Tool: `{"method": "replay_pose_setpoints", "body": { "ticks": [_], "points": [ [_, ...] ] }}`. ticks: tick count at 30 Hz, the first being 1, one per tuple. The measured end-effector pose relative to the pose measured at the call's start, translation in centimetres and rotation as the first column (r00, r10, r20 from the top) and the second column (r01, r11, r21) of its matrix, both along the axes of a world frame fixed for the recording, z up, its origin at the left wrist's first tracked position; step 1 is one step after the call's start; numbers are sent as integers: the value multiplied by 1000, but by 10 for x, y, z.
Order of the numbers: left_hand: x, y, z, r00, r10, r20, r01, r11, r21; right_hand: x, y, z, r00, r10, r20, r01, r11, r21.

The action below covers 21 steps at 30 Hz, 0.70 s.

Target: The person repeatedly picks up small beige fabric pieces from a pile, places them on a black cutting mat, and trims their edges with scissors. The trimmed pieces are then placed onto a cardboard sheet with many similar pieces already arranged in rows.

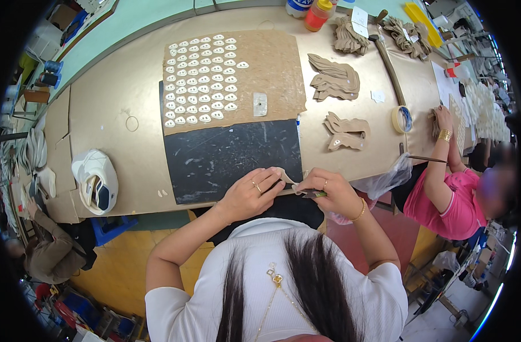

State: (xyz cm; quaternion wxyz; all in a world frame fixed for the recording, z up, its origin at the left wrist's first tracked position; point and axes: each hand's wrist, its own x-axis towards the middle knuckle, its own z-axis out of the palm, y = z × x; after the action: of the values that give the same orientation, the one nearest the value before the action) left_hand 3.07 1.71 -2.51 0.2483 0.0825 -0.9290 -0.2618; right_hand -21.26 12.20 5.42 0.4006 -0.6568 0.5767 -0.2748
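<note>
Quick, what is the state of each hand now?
Left hand: closed, pinching a curved tan leather piece.
Right hand: closed on a small dark tool.

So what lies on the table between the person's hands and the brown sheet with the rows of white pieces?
In the head view, only a black cutting mat lies between the hands, left hand and right hand, and the brown sheet; the mat's surface there is bare.
</note>
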Motion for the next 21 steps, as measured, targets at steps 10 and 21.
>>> {"method": "replay_pose_setpoints", "body": {
  "ticks": [10, 21],
  "points": [
    [0, -3, 3, 956, 246, -160, -208, 953, 222, -18, -10, 36, 982, -180, -58, 172, 978, -115],
    [-1, -2, 5, 938, 318, -136, -279, 929, 244, -42, -14, 68, 773, -557, -305, 590, 807, 21]
  ]
}}
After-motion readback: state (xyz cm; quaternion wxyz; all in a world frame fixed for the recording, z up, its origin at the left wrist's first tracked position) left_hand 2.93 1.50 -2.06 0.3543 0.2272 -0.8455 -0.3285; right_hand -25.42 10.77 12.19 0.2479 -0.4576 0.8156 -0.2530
